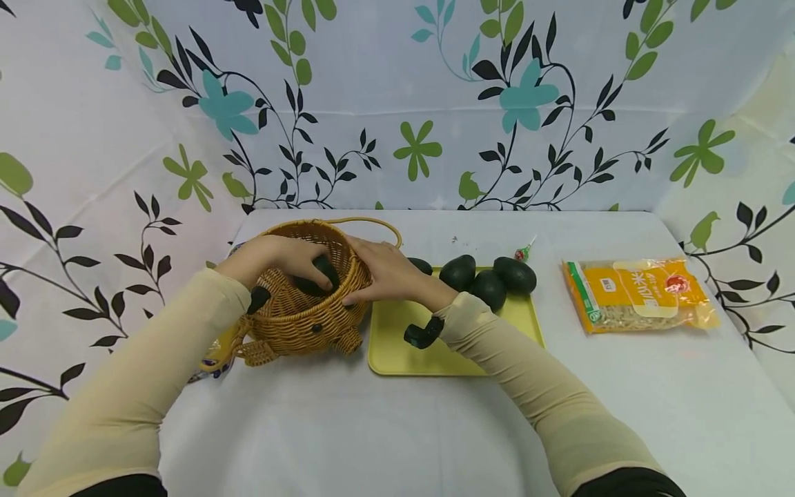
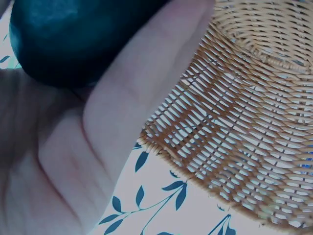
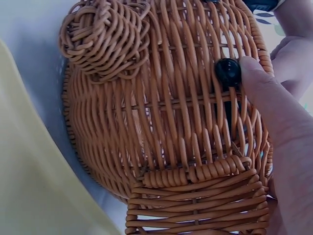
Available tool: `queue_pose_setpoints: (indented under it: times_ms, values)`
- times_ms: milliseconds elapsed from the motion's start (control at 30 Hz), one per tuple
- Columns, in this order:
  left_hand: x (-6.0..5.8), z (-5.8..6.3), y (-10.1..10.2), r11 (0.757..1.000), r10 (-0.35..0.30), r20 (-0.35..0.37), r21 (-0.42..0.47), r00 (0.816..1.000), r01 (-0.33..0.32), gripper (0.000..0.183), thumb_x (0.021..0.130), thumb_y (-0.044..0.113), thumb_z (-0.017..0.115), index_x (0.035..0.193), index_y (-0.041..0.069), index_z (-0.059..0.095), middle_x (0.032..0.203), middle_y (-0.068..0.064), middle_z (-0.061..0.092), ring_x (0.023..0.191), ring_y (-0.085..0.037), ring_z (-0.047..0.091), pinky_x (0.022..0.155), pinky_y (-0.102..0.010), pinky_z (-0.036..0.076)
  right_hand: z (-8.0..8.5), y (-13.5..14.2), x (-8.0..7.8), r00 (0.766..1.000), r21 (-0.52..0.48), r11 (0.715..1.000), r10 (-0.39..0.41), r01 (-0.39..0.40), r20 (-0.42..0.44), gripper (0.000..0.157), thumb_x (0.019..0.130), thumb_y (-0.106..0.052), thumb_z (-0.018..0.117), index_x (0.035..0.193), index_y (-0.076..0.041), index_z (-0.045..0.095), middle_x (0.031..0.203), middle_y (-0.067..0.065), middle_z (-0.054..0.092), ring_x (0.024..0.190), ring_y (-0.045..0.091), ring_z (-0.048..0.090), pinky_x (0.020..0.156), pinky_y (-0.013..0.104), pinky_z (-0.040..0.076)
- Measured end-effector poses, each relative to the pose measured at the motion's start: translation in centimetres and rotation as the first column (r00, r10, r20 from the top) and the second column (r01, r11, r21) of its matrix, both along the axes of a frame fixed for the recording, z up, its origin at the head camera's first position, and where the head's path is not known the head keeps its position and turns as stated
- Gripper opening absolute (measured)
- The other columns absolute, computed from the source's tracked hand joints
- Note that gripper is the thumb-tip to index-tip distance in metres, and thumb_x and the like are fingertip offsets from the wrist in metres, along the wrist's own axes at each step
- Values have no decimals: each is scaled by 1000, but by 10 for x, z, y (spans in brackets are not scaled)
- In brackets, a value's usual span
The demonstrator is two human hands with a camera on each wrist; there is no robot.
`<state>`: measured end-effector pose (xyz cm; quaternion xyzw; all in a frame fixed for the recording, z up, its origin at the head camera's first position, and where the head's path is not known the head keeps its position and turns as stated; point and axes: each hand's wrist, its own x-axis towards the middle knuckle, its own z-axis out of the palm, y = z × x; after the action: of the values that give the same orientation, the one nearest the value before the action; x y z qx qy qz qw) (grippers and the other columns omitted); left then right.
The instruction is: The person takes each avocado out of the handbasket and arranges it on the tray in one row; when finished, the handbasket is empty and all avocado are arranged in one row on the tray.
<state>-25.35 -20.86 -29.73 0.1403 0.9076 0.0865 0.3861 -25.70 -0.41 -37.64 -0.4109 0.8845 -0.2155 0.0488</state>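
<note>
A wicker basket (image 1: 298,310) with a black bead eye, a knobbed snout and woven ears stands tilted on the left of the table. My left hand (image 1: 292,257) reaches over its opening and grips a dark avocado (image 1: 324,276). In the left wrist view the avocado (image 2: 73,39) lies against the palm behind the thumb, with the woven inside of the basket (image 2: 234,122) beside it. My right hand (image 1: 394,273) holds the basket's right side at the rim. The right wrist view shows that thumb (image 3: 274,98) pressed on the wicker by the black eye (image 3: 228,73); other fingers are mostly hidden.
A yellow tray (image 1: 397,345) lies under my right forearm, with several dark avocados (image 1: 458,273) along its back edge. Behind it is a small wrapped lollipop (image 1: 523,252). An orange food packet (image 1: 640,295) lies at the right. A yellow packet (image 1: 217,351) shows partly behind the basket.
</note>
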Motion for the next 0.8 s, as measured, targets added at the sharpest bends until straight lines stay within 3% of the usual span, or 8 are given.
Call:
queue_pose_setpoints:
  times_ms: [100,267,567,800]
  values:
    - [5,5,-3,999,-40,-74,-19,996,38,79,86,46,61,142,-3,33,140,-26,42,116,-34,56,83,-37,56,-1,1,0,1000,-1,1000,-7,7,-4,112,73,-66,65,153,-18,3,158,3,22,145,21,25,117,54,19]
    - [14,12,-12,996,-87,-209,-43,974,80,70,85,50,59,134,2,45,128,-20,56,114,-35,55,90,-47,48,-1,1,1,1000,-7,1000,-21,21,-2,112,73,-66,66,153,-16,6,157,3,25,144,21,26,117,54,19]
    - [34,24,-23,998,-32,-315,45,948,48,72,87,51,59,137,2,44,127,-19,57,111,-33,57,87,-47,49,-1,-2,3,1000,-10,1000,-13,13,4,112,73,-64,67,153,-15,6,157,3,24,145,21,26,117,54,18]
    - [53,27,-12,989,9,-397,142,918,51,73,86,52,59,136,2,43,123,-16,59,110,-31,58,89,-48,49,1,2,3,1000,15,1000,-9,9,2,110,75,-65,65,153,-15,6,158,5,20,145,22,23,118,53,14]
